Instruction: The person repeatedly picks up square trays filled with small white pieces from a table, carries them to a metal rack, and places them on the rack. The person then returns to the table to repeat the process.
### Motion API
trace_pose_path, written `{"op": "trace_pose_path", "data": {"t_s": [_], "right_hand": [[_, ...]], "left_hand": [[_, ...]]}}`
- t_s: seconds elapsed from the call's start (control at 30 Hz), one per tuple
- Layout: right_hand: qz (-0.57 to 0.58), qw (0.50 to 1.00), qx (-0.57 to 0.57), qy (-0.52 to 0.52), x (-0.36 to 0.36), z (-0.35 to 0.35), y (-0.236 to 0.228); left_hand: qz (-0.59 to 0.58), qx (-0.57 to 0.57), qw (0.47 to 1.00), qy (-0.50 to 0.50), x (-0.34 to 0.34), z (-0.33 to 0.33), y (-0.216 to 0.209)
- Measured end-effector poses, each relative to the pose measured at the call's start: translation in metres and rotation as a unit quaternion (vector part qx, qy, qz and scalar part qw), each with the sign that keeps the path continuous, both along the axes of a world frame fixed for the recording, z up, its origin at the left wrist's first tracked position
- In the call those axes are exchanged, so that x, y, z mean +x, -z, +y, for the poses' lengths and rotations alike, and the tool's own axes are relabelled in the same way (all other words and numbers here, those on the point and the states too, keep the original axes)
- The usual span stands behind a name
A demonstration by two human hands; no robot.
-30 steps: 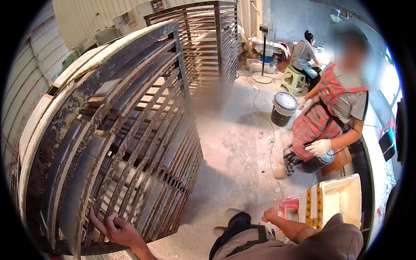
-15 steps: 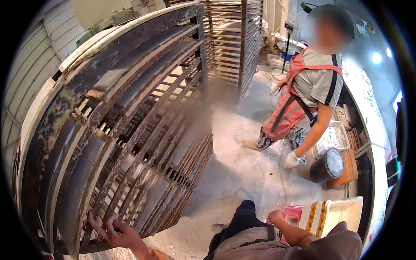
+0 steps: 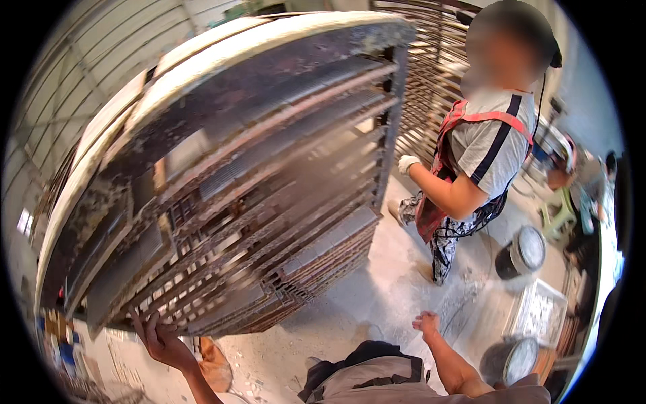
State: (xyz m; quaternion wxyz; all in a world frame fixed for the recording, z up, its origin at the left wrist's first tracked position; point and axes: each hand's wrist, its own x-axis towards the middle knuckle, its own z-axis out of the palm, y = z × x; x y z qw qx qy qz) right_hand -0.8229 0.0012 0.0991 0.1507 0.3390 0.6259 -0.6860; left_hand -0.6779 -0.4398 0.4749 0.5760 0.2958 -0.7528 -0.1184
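A tall, rust-stained metal rack (image 3: 393, 155) fills the left and middle, with many slanted bars and several flat dark trays (image 3: 296, 145) on them. At its lower left corner my left hand (image 3: 161, 345) has its fingers hooked against the bars; its palm is partly hidden. My right hand (image 3: 425, 323) hangs over the dusty floor to the right, holding nothing, its fingers loosely bent and apart. Some of the rack's bars are smeared by blur.
Beyond the rack's right side stands a co-worker (image 3: 494, 151) in a checked red apron and white gloves. Dark buckets (image 3: 510, 261) and a white crate (image 3: 538, 310) sit at the right. Behind is another slatted rack (image 3: 431, 87). An orange-brown bag (image 3: 214, 367) lies near my left forearm.
The rack now reaches farther right in view, with my left hand still at its lower corner. My right hand has come forward, away from the boxes. The co-worker has straightened from a stoop.
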Motion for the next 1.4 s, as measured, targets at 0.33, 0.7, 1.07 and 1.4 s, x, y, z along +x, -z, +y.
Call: {"op": "trace_pose_path", "data": {"t_s": [0.33, 0.7, 1.07, 1.4], "right_hand": [[0.417, 0.9, 0.008, -0.127, -0.249, -0.082, -0.17], [0.465, 0.87, -0.088, -0.135, -0.313, -0.143, -0.32], [0.533, 0.778, -0.288, -0.167, -0.334, -0.173, -0.327], [0.611, 0.719, -0.257, -0.207, -0.355, -0.162, -0.304]], "left_hand": [[0.155, 0.263, 0.949, -0.079, 0.098, -0.011, 0.019], [0.3, 0.334, 0.893, 0.038, 0.093, -0.108, 0.034], [0.363, 0.329, 0.848, 0.199, 0.078, -0.164, 0.035], [0.436, 0.24, 0.826, 0.265, 0.066, -0.178, 0.052]]}}
